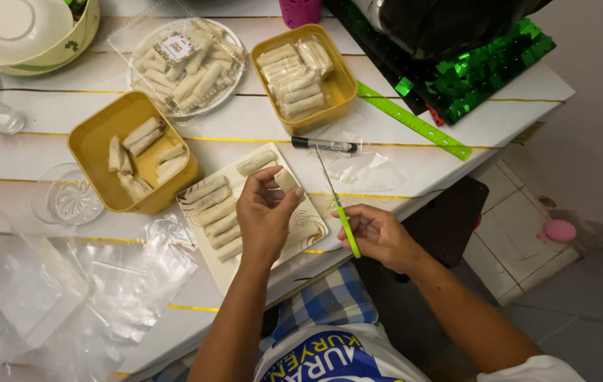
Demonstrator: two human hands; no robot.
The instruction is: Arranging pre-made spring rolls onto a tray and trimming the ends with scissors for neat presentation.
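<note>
The left hand (pixel 264 216) pinches one roll (pixel 286 180) over the tray (pixel 308 228) on the surface (pixel 386 152). The right hand's (pixel 379 233) grip clasps a green-handled tool (pixel 340 212), probably a thin knife. Keep the roll steady above the tray and the blade angled away from the fingers.

Clear plastic pack of rolls (pixel 187 67) with a small white square label (pixel 175 48) at the worktop's far middle, two clear wrapped bundles of rolls (pixel 294 74) in a yellow tub (pixel 340 88) beside it, empty clear bags (pixel 96 283) heaped at near left, another clear bag (pixel 366 170) near the right edge
</note>
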